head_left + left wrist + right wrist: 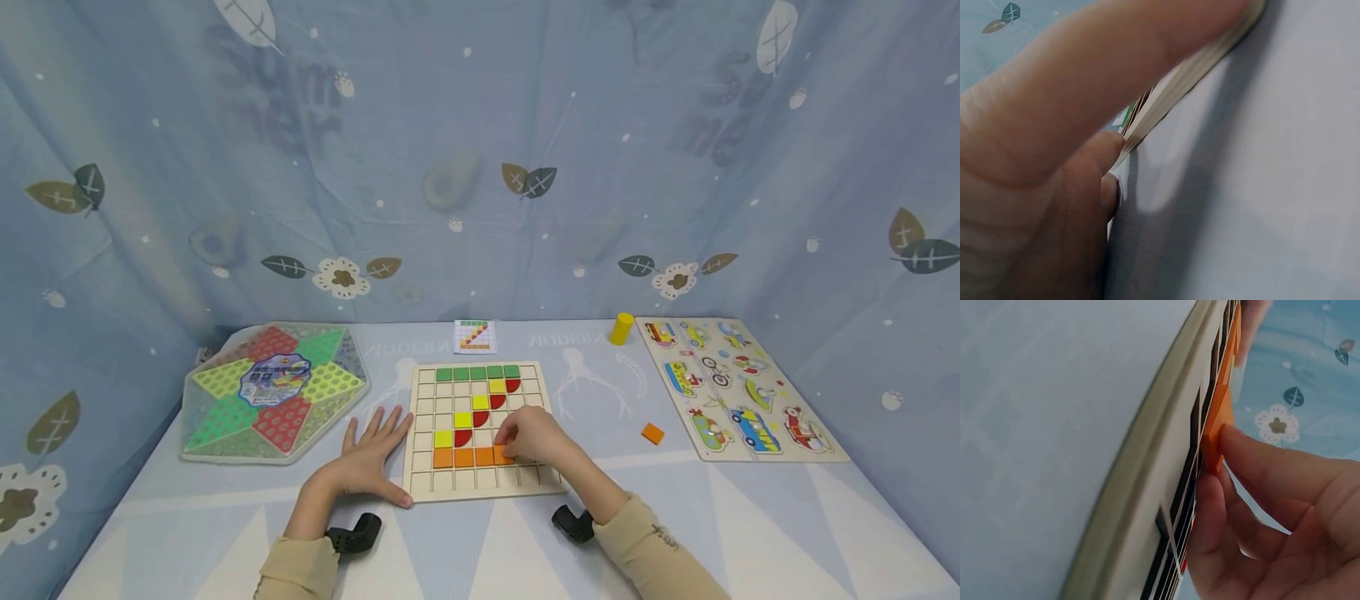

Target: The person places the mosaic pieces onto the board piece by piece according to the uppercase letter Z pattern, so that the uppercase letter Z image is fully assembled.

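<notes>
A wooden grid board (pixel 480 485) lies flat on the table in the head view. Green squares (pixel 477 373) line its top, yellow squares (pixel 462 420) and red quarter-round pieces (pixel 481 419) step down diagonally, and orange squares (pixel 464 457) form a lower row. My right hand (pixel 534 435) pinches an orange square tile (pixel 1216 434) between thumb and fingertips at the right end of that row; the tile sits tilted in the right wrist view. With fingers spread, my left hand (pixel 369 460) rests at the board's left edge, its thumb and fingertips touching the edge.
Behind the board lies a small pattern card (pixel 475 337). To the right are a loose orange tile (pixel 652 433), a yellow cylinder (pixel 622 329) and a vehicle puzzle board (pixel 738 392). A hexagonal checkers box (pixel 273 396) lies left. A patterned curtain (pixel 480 167) hangs behind the table.
</notes>
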{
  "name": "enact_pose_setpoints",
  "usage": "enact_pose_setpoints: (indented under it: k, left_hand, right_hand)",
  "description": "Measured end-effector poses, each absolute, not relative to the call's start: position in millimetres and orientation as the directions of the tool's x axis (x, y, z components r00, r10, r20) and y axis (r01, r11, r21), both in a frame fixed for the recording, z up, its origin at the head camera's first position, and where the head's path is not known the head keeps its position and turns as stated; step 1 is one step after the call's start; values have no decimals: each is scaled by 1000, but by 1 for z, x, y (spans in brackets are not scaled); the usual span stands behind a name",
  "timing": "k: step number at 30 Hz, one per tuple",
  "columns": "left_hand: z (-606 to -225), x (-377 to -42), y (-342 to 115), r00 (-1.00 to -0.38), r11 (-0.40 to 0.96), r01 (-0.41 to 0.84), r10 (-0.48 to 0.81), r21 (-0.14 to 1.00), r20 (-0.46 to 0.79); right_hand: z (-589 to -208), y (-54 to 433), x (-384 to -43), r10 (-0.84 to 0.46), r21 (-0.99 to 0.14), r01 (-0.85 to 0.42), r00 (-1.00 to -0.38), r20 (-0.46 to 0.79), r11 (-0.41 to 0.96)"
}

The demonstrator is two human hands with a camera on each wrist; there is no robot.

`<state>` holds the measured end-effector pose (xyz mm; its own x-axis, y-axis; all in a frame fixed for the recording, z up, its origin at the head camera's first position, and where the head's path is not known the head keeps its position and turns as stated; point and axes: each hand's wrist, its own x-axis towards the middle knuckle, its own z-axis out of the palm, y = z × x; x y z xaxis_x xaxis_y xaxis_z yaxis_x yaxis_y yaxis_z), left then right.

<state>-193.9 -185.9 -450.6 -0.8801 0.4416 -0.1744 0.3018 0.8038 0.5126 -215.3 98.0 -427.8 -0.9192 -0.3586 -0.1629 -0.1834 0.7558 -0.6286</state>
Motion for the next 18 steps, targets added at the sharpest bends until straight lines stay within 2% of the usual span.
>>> enact_pose_setpoints:
  k: [6, 12, 18]
  left_hand:
    - [-451, -194, -186, -878, 804, 305, 444, 511, -176]
    - [-451, -195, -187, -881, 808, 301, 439, 506, -177]
    - [-453, -196, -187, -875, 804, 314, 451, 505, -173]
  right_hand:
    - [-427, 95, -214, -360, -538, -244, -925, -120, 807]
    - [-424, 94, -215, -382, -540, -270, -918, -105, 797]
    - [-420, 114, -214, -272, -574, -158, -955, -118, 803]
